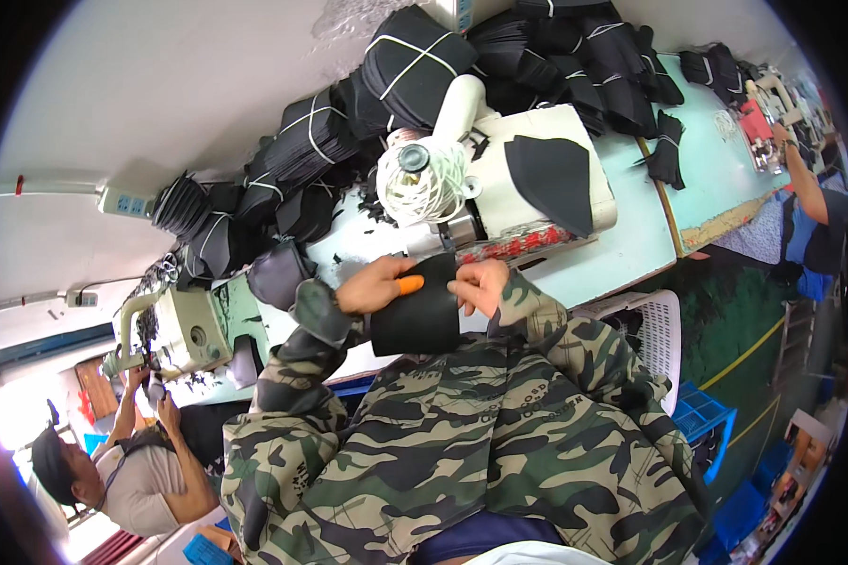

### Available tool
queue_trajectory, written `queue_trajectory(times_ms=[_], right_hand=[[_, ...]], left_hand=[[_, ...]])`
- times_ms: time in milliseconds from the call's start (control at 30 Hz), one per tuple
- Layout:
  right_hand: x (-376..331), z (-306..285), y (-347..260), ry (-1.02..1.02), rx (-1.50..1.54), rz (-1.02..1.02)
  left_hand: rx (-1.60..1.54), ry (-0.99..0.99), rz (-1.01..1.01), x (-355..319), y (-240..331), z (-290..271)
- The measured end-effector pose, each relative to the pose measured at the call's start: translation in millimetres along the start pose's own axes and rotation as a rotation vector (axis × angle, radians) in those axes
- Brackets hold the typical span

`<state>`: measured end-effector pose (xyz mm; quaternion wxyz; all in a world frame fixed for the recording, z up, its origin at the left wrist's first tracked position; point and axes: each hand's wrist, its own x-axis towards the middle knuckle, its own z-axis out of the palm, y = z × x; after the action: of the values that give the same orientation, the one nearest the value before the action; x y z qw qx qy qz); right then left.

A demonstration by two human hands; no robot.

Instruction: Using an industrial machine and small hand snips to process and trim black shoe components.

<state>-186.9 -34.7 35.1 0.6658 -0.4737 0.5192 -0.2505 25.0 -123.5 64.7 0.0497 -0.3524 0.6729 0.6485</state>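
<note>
Holding a black fabric piece up to the sewing machine, the person has both hands on its upper edge. The left hand grasps the top left corner, and an orange finger guard shows on the thumb or a finger, though the view is too small to tell which. The right hand pinches the top right edge, fingers curled over it. The piece hangs from the edge of the pale green counter toward the camouflage jacket, just in front of the machine's needle area.

Judging by this, the step in hand is lining the fabric up for a seam. The next move likely calls for an even grip from both hands and a steady, straight feed, keeping fingers clear of the needle.

Bundles of tied black pieces are heaped behind the machine, and a cone of white thread stands beside it.
</note>
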Motion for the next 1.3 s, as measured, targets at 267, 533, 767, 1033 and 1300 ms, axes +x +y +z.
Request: queue_trajectory(times_ms=[267,533,767,1033,1300], right_hand=[[8.9,-34.0,-8.0,0.287,-0.424,-0.204],[15.3,-59.5,-27.3,0.336,-0.823,-0.418],[30.0,-59.8,-39.1,0.295,-0.999,-0.385],[28.1,-59.8,-36.8,0.264,-0.915,-0.354],[18.3,-54.8,-45.8,0.263,-1.006,-0.186]], left_hand=[[-0.026,0.086,-0.194,9.8,-21.3,-18.0],[-0.140,0.106,-0.092,32.6,-19.3,-19.2],[-0.245,0.067,-0.196,21.5,-33.7,-24.9],[-0.302,0.047,-0.219,34.2,-4.6,-13.9],[-0.338,0.219,-0.159,44.9,13.3,4.7]])
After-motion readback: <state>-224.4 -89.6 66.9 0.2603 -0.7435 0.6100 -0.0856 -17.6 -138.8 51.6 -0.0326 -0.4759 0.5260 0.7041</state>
